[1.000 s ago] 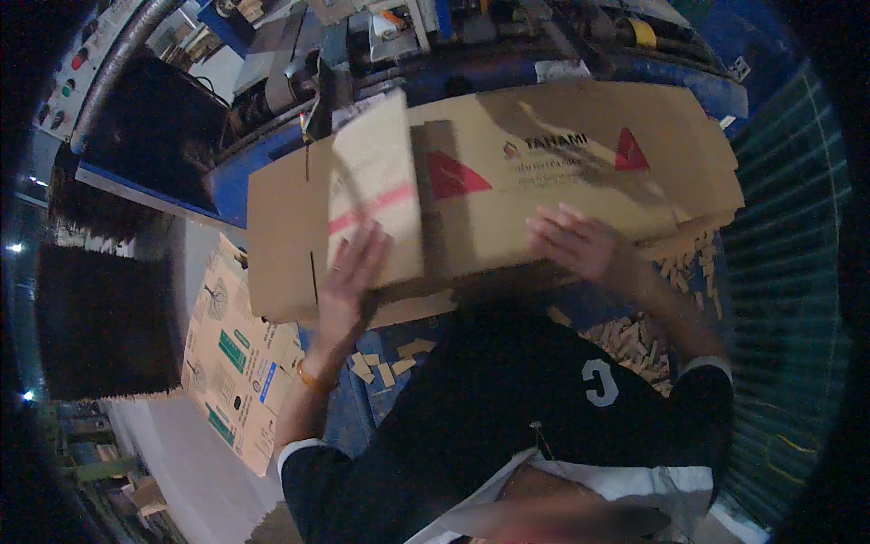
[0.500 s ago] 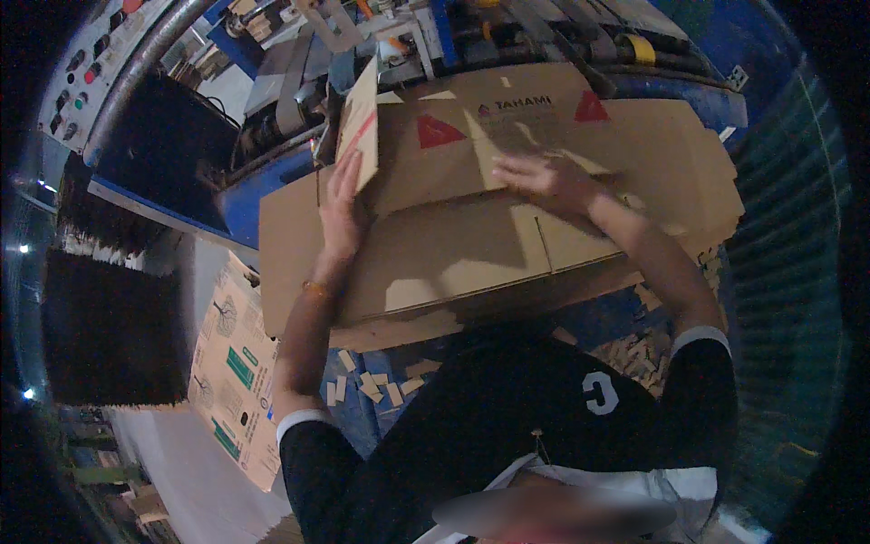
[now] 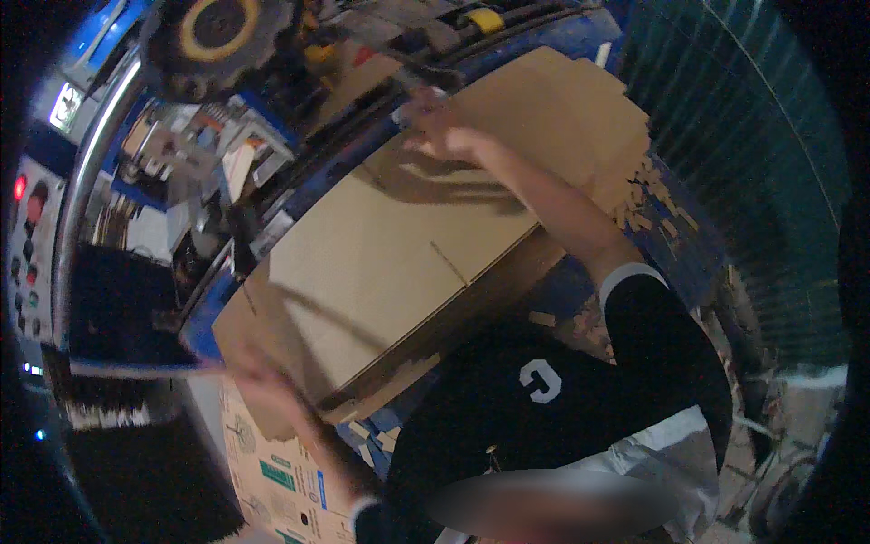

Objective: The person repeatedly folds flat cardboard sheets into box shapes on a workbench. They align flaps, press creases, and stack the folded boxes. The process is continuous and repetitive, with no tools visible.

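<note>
A stack of brown cardboard blanks (image 3: 362,245) lies flat before me, plain side up and slit near the front edge. Above its far edge is my right hand (image 3: 439,131), slightly blurred, its fingers apart and nothing visibly gripped. Just beyond it, a cardboard sheet with a red mark (image 3: 349,83) lies among the machine's rollers. My left hand (image 3: 258,381) is at the stack's left corner. Motion smears its fingers, so I cannot see whether it holds anything.
The blue machine (image 3: 322,181) with belts and rollers runs along the far side. A control panel (image 3: 34,245) with buttons stands at the left. Printed cardboard (image 3: 272,471) leans below my left arm. Cardboard scraps (image 3: 657,199) litter the right side, near a green corrugated wall (image 3: 752,181).
The printed sheet has left the top of the stack for the machine. My left hand has moved back toward me, off the upright flap; my right reaches farther out. The view has turned.
</note>
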Tool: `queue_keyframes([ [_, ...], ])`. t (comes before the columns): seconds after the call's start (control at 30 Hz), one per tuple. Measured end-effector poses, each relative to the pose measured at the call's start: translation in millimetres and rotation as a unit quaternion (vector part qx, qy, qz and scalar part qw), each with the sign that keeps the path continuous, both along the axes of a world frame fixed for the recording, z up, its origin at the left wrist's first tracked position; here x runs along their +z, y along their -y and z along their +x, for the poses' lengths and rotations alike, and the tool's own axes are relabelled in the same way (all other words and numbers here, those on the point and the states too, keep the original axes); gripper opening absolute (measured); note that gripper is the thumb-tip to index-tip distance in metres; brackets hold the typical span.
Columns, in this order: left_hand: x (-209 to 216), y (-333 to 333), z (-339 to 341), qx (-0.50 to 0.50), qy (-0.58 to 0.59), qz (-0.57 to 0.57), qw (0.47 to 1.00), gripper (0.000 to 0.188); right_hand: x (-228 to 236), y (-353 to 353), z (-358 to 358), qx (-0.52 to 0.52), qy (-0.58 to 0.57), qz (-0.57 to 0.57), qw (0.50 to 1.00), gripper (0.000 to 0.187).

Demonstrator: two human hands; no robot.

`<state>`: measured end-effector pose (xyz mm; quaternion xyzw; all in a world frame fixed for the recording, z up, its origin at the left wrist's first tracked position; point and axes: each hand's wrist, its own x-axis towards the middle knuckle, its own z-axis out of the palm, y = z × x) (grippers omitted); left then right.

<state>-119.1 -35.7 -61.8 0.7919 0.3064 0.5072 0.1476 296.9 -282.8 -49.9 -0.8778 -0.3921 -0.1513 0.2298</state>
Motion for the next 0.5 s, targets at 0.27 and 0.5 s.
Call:
queue_keyframes([
  [0.27, -77.5, 7.7, -93.3, 0.237, 0.075, -0.308, 0.918, 0.065, -61.4, 229.6, 27.3, -0.529, -0.022, 0.135, 0.837, 0.081],
  [0.5, -14.1, 27.6, -75.6, 0.280, -0.073, -0.190, 0.938, 0.054, -53.5, 255.7, 48.4, -0.349, -0.052, 0.441, 0.825, 0.064],
])
